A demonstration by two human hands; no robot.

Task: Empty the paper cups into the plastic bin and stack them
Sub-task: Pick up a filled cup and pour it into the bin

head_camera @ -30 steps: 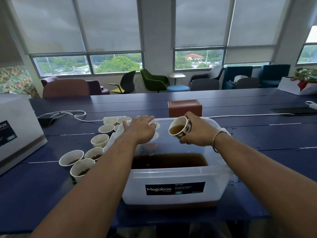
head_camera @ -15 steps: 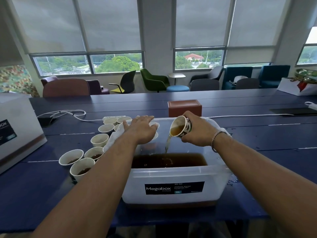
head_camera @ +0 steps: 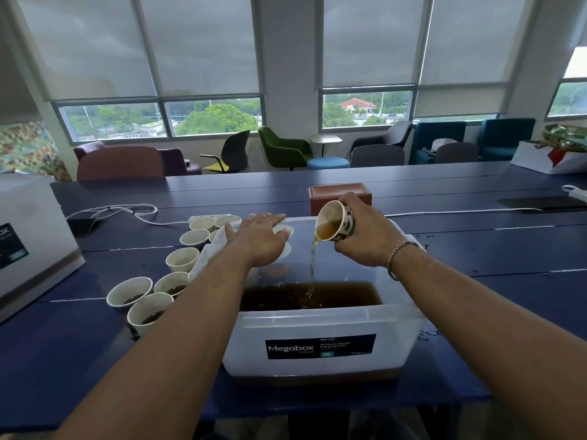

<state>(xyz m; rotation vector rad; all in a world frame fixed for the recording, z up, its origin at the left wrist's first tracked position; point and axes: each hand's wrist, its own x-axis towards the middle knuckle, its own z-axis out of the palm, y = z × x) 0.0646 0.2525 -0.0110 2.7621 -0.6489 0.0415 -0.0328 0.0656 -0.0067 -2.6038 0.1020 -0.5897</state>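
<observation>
Head view: right hand [head_camera: 365,241] grips a cup [head_camera: 338,221], tipped mouth-down to the left over the bin [head_camera: 317,325] — a thin brown stream [head_camera: 313,262] falls into the liquid [head_camera: 317,296] pooled inside. Left hand [head_camera: 260,244] lies palm down, fingers straight, over white rims at the bin's far-left corner; what it touches is partly hidden. Loose cups [head_camera: 149,309] stand on the table [head_camera: 476,249] just left of the bin — the near ones hold dark dregs. Brown box [head_camera: 333,193] behind the bin.

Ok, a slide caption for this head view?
The right hand tips a paper cup, pouring brown liquid into the plastic bin; the left hand lies flat on white cups.
</observation>
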